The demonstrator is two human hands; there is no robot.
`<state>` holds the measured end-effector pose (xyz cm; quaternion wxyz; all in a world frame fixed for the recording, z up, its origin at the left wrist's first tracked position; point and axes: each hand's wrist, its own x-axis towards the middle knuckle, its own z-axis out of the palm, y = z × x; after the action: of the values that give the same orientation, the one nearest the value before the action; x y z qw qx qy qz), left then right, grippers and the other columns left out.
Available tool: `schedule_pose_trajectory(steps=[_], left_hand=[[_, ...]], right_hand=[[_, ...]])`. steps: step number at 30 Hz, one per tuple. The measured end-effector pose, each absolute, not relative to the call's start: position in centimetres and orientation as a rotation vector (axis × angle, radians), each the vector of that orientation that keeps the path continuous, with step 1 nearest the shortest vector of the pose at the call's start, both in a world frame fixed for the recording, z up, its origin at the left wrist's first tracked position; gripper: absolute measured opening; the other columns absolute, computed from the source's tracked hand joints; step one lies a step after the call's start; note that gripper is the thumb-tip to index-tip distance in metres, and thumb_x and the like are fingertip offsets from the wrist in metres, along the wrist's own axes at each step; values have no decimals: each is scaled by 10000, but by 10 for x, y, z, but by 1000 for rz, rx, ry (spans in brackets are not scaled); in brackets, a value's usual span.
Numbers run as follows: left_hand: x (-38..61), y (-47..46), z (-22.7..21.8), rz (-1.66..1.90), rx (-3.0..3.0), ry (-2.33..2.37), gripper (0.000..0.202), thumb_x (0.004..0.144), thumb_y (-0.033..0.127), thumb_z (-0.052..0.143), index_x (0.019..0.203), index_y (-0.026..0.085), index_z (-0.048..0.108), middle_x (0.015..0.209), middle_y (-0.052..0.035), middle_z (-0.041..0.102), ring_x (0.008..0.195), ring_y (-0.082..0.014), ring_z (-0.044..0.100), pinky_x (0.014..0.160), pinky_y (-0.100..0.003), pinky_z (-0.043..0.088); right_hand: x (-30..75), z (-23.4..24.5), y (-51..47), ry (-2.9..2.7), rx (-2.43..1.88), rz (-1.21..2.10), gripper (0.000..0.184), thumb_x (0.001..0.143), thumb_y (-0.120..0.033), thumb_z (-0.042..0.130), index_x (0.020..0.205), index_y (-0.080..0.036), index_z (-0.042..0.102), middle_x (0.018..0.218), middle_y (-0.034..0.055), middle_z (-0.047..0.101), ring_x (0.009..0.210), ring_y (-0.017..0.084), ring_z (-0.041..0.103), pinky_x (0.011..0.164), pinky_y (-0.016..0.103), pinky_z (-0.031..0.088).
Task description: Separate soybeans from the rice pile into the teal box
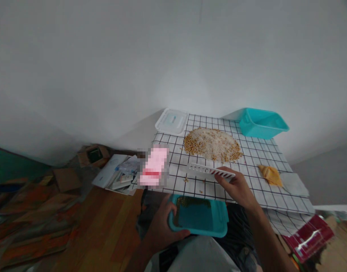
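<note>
My left hand (pixel 166 226) grips the left end of a teal plastic bin (pixel 221 223), thumb at the near rim and fingers round the side. The bin rests near my lap, below the table edge, with some small grains along its far and left inside. My right hand (pixel 237 187) holds a white slotted plastic tray (pixel 200 170) by its right end, tilted nearly edge-on above the table. Just beyond it lies a mixed heap of pale rice-like grains and yellow kernels or beans (pixel 213 144). A few bits are scattered on the cloth near the tray.
The table wears a white cloth with a black grid (pixel 258 196). A second teal bin (pixel 261 124) stands at the back right, a white lid (pixel 172 121) at the back left. A yellow cloth or pouch (pixel 270 175) lies right. Boxes and papers (pixel 116 175) are on the floor left.
</note>
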<state>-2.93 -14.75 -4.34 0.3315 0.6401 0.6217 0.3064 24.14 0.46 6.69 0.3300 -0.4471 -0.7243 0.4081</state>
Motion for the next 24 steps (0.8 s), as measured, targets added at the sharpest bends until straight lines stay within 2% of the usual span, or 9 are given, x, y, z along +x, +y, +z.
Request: schedule_pose_trajectory(steps=[6, 13, 16, 20, 24], left_hand=[[-30, -147, -45, 805, 1698, 1639, 552, 615, 551, 843, 876, 235, 474, 1491, -156, 435, 1374, -375, 466, 1019, -440, 465], [-29, -148, -38, 843, 1743, 1624, 550, 632, 553, 840, 875, 235, 463, 1444, -146, 470, 1307, -337, 527, 995, -395, 478], [-29, -147, -37, 842, 1747, 1614, 531, 645, 520, 842, 870, 237, 454, 1493, -160, 419, 1339, -342, 500, 1006, -406, 466], [-29, -147, -37, 862, 1740, 1626, 531, 653, 504, 844, 885, 243, 445, 1499, -179, 418, 1348, -356, 492, 1006, -428, 467], [-29, -150, -40, 846, 1763, 1645, 512, 673, 482, 836, 908, 240, 450, 1527, -196, 386, 1359, -366, 485, 1001, -436, 473]], right_hand=[[234, 76, 9, -1991, -1073, 1122, 180, 965, -339, 610, 1023, -225, 738, 965, 45, 739, 874, 200, 665, 784, 302, 497], [234, 75, 11, -2016, -994, 1229, 193, 944, -336, 622, 1025, -221, 754, 991, 60, 756, 893, 208, 687, 787, 314, 531], [235, 75, 15, -2051, -983, 1212, 170, 922, -297, 631, 988, -217, 765, 939, 51, 761, 867, 203, 691, 773, 311, 530], [240, 76, 18, -2095, -939, 1222, 165, 875, -212, 631, 960, -214, 773, 907, 45, 765, 826, 193, 689, 728, 297, 523], [246, 76, 14, -2077, -958, 1231, 199, 848, -176, 625, 963, -222, 781, 908, 38, 769, 842, 191, 695, 744, 294, 525]])
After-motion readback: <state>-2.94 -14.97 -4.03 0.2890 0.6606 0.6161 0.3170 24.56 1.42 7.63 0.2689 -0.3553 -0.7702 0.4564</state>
